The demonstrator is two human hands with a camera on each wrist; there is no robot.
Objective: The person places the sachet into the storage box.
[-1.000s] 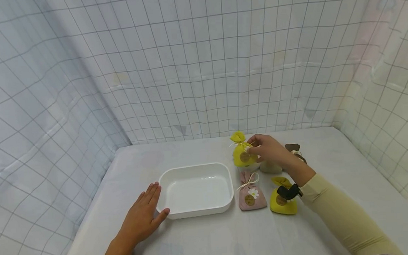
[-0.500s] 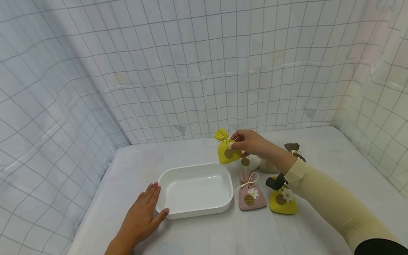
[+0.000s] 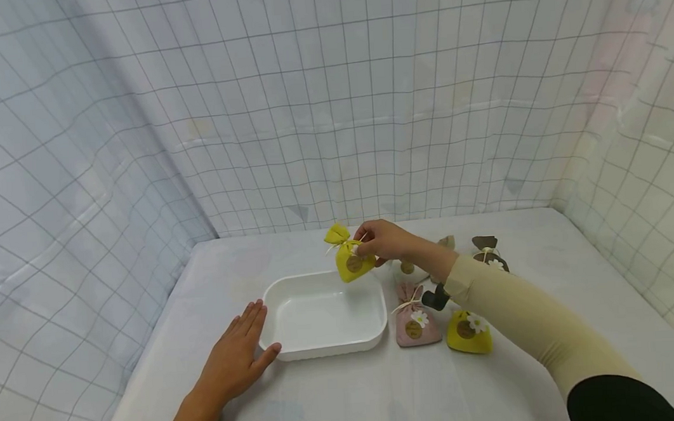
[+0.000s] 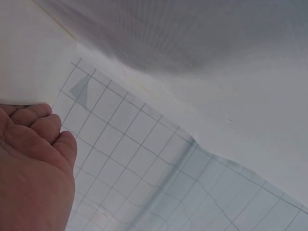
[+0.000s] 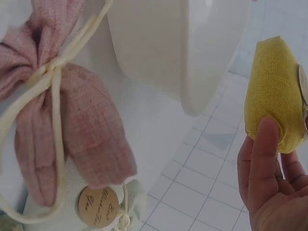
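In the head view my right hand (image 3: 387, 239) pinches a bright yellow drawstring sachet (image 3: 351, 260) by its side, lifted over the back right rim of a white tray (image 3: 321, 350). The sachet has a round brown tag and a tied top. The right wrist view shows fingers and thumb on the yellow cloth (image 5: 274, 86). My left hand (image 3: 233, 356) lies with straight fingers against the tray's left end, thumb at its front corner. In the left wrist view that hand (image 4: 36, 163) touches the white tray wall (image 4: 33, 62).
Right of the tray lie a pink sachet (image 3: 416, 327) and a darker yellow one (image 3: 468, 337). Behind them are a white sachet (image 3: 407, 270), a beige one (image 3: 446, 243) partly hidden by the arm, and a dark brown one (image 3: 484, 244). Grid-patterned curtains (image 3: 333, 141) enclose the table.
My right hand has carried the bright yellow sachet leftward from the group of sachets to above the tray's back right rim, uncovering the white sachet. The left hand has stayed put.
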